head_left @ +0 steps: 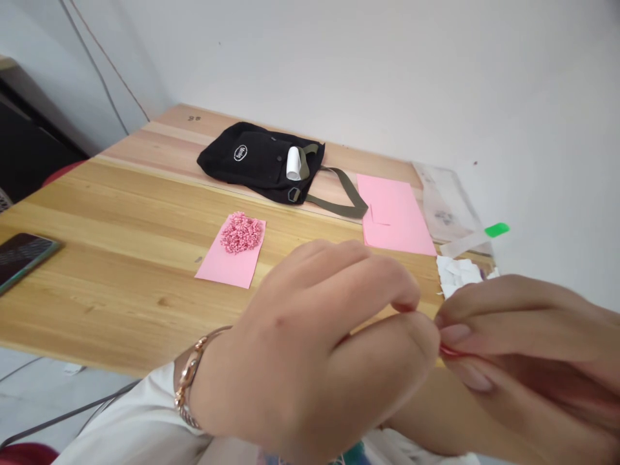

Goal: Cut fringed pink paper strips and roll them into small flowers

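A thin red piece (450,351), mostly hidden by fingers, is pinched between the thumb and fingers of a person's right hand (527,349) at the lower right of the frame. The left hand (320,329), wearing a rose-gold bracelet (190,381), meets it at the fingertips, lower center; its thumb and forefinger are drawn together, though whether they grasp the piece's other end cannot be told.

Beyond the left hand, near the center, a heap of tiny pink bits (241,232) sits on a small pink sheet (227,270). Larger pink paper (400,216) lies right of center, just beside the olive strap (346,199) of a black bag (232,173) at upper center, a white roll (293,163) resting on its front. Torn white scraps (455,272) lie at right behind the right hand, near a translucent stick with a green end (467,243).

A dark phone (24,259) occupies the left edge of the wooden table (121,258), which runs against a pale wall (411,84) filling the upper right.
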{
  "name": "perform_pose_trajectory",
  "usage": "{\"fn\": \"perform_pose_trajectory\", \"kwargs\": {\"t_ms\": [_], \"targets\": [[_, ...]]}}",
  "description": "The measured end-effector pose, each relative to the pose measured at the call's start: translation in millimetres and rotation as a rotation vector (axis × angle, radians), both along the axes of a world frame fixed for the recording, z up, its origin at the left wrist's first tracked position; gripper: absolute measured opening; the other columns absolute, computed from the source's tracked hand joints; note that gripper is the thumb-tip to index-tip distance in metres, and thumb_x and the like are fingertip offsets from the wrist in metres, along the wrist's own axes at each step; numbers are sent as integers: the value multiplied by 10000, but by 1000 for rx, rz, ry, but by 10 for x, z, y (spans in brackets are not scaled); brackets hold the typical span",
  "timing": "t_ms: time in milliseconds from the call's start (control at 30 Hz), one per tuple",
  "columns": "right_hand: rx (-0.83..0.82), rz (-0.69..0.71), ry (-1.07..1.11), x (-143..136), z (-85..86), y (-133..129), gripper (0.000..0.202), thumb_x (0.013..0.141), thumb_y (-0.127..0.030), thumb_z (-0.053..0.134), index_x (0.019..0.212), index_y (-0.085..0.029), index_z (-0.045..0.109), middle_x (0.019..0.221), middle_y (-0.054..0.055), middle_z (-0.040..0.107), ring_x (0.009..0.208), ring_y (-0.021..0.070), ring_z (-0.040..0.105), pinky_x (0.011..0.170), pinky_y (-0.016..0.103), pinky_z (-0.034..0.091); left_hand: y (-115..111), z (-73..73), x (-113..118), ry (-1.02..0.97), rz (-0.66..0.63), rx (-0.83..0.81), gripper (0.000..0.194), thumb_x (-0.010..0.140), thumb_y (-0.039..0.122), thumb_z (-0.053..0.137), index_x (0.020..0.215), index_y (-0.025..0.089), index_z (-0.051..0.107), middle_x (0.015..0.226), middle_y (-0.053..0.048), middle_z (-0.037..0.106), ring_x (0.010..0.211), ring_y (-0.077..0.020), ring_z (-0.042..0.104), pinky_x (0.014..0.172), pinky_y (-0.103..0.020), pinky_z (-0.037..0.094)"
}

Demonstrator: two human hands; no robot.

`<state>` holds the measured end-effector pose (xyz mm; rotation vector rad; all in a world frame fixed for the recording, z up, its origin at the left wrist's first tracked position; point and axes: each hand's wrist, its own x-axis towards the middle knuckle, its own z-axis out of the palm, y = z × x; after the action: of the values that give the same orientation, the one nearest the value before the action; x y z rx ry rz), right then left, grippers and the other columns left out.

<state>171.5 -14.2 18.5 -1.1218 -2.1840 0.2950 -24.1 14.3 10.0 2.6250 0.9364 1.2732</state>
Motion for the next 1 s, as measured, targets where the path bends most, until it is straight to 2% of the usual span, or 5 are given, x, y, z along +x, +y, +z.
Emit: {"fn": "perform_pose_trajectory", "kwargs": {"t_ms": [133,367,633,833,1000], "targets": [[-8,32,30,-11,11,1,114,795,-270,638,908,-283,630,762,-4,667,673,97,653,592,140,545,21,-4,-7,-16,-30,-3,284,823,23,462,594,167,549,679,28,630,614,-69,531,638,-219,464],[-11,-26,111,-48,-38,8,65,767,-287,665,829,-287,644,729,-2,658,636,103,639,502,152,525,25,-6,13,-19,-47,-28,265,822,33,451,621,187,527,649,23,616,604,-87,532,628,-229,467],[-37,36,133,-81,23,51,63,767,-265,683,781,-232,632,711,-10,663,613,72,634,532,122,530,9,-12,8,27,-70,-24,251,817,35,459,627,186,524,685,12,617,625,-103,532,612,-245,441],[-102,100,201,-97,52,75,127,681,-125,739,764,-178,659,682,22,675,614,102,645,536,152,539,88,-32,-50,-25,-232,-154,208,823,82,471,660,186,547,756,-9,630,652,-112,538,606,-251,426],[-104,32,278,-116,25,66,79,728,-235,709,800,-211,687,655,34,673,585,152,643,493,226,537,174,-64,-66,-128,-431,-421,107,838,123,512,776,176,581,768,-16,621,696,-107,566,625,-227,453]]}}
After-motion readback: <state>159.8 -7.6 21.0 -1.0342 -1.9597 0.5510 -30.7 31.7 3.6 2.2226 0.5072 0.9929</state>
